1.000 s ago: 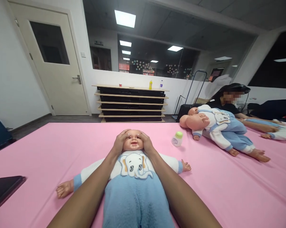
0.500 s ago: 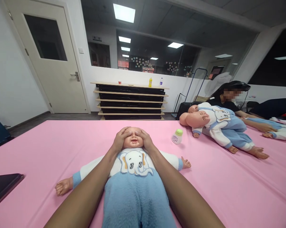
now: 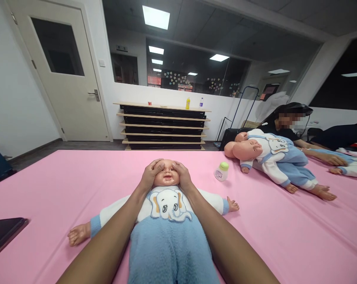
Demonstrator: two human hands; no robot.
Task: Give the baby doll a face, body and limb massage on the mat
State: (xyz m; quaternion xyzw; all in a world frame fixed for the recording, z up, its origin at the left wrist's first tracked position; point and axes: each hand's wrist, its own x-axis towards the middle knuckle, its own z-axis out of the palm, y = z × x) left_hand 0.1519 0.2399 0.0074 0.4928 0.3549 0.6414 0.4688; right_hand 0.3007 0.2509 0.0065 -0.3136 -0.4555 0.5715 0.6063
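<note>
A baby doll in a white top with an elephant face and blue trousers lies on its back in front of me, arms spread. My left hand cups the left side of its head, fingers curved over the brow and temple. On the other side my right hand holds the head the same way. The doll's nose and mouth show between my hands; its eyes are partly uncovered. A small white bottle with a green cap stands to the right, apart from my hands.
Pink cloth covers the table. More dolls in the same clothes lie on the right, where another person works with a doll. A dark flat device rests at the left edge. Stacked boards stand behind the table.
My fingers have slid outward from the middle of the doll's face toward its temples, uncovering part of the eyes. The doll's body and the bottle have stayed in place.
</note>
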